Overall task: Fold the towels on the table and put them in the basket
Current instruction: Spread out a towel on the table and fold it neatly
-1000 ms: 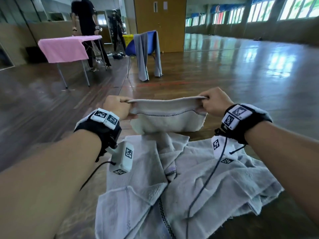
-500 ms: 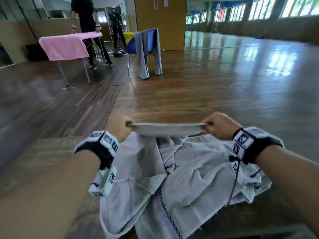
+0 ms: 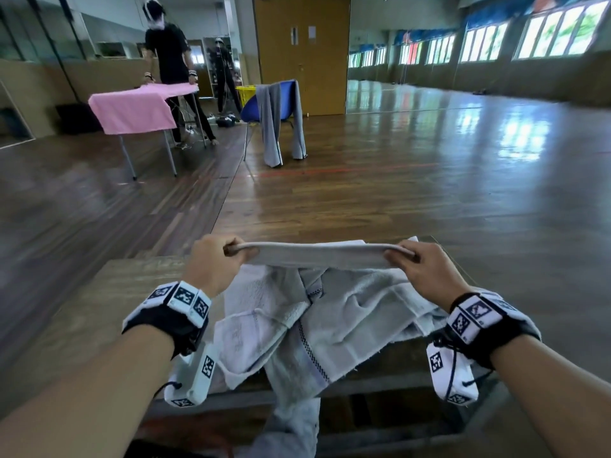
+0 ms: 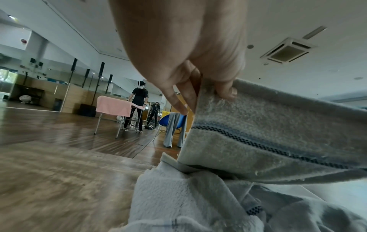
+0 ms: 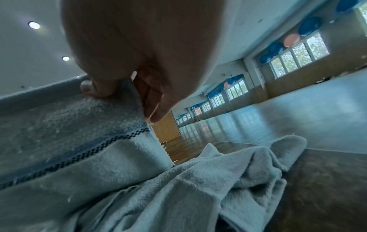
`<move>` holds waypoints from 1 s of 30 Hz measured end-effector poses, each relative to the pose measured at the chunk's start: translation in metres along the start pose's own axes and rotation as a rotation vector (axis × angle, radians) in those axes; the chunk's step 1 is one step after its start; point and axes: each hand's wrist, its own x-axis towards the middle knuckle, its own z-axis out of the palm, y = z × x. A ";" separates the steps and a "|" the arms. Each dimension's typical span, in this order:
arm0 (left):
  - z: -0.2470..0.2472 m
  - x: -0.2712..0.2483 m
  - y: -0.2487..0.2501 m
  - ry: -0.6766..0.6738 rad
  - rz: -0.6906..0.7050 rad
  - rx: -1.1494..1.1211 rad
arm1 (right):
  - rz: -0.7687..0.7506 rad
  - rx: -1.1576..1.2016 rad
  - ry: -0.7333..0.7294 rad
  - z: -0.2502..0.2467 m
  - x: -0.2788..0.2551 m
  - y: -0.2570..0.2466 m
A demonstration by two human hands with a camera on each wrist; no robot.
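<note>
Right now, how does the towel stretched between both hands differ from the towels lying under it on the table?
The held towel is pinched at its ends by the left hand and right hand and pulled taut; the loose towels lie crumpled on the table. The held towel is doubled over into a neat band; the loose towels are unfolded, one hanging over the near edge. Both are pale terry with a dark checked stripe.

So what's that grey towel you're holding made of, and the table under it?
The held towel looks like cotton terry: fuzzy looped pile, with a flat woven stripe of dark checks. The table looks like wood with a dull, worn finish, though blur leaves that uncertain.
</note>
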 end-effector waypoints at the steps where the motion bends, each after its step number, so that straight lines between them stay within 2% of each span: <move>1: -0.004 -0.006 0.001 -0.011 0.007 -0.011 | -0.007 0.012 0.019 -0.004 -0.006 -0.001; 4: -0.015 -0.023 0.006 -0.061 -0.015 -0.035 | -0.056 0.032 0.015 -0.016 -0.022 -0.006; 8: -0.030 -0.041 0.019 -0.219 -0.058 -0.095 | -0.078 -0.004 -0.050 -0.034 -0.037 -0.014; 11: -0.040 -0.056 0.027 -0.354 -0.086 -0.147 | -0.013 -0.007 -0.160 -0.046 -0.049 -0.019; 16: -0.054 -0.082 0.032 -0.652 -0.221 -0.235 | 0.130 0.031 -0.330 -0.058 -0.073 -0.028; 20: -0.055 -0.091 0.026 -0.883 -0.266 -0.258 | 0.098 -0.045 -0.541 -0.057 -0.082 -0.027; 23: -0.043 -0.084 0.017 -0.835 -0.239 -0.167 | 0.092 0.005 -0.536 -0.046 -0.077 -0.022; 27: -0.010 -0.054 -0.001 -0.643 -0.325 -0.223 | 0.157 0.032 -0.286 -0.020 -0.046 0.002; 30: 0.018 -0.018 -0.016 -0.497 -0.330 -0.169 | 0.166 -0.077 -0.149 -0.001 -0.007 0.023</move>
